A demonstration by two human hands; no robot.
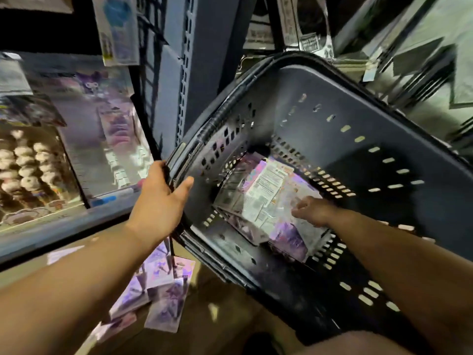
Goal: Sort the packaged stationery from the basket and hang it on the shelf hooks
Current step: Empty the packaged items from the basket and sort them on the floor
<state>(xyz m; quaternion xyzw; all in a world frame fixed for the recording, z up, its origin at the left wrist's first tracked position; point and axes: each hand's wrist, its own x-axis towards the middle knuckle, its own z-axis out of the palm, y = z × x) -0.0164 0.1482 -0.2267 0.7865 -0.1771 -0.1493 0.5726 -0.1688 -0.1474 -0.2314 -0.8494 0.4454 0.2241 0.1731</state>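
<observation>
Fingers (161,165) of the left hand (158,198) are hooked over the near-left rim of the dark plastic basket (358,83), thumb on the inside wall. So that hand is clamped on the rim, and the basket sits tipped up toward the camera. The right hand (313,210) is down inside it, fingers bent onto the top of the stack of packs (263,190) at the bottom. It's too blurry to say whether they've got a real hold on one or are just touching it, so can't tell there.

That's the only view, a head cam looking down. The stack is purple holographic card-backed packs, the top one showing its white printed back, piled toward the lower corner of the basket. A bunch of loose packs (158,290) of the same purple kind lie on the floor (230,290) just beside the basket, under the left forearm. Up at the top left there's a hanging pack (119,29) next to the grey slotted shelf upright (186,73), and boxed items (84,129) on the lower shelf.

Progress-wise I'd call it early to middle. Pulling stuff out and sorting looks underway, but the floor pile and the basket stack all need to go on hooks. Whether the hanging one came from this batch, no idea.
</observation>
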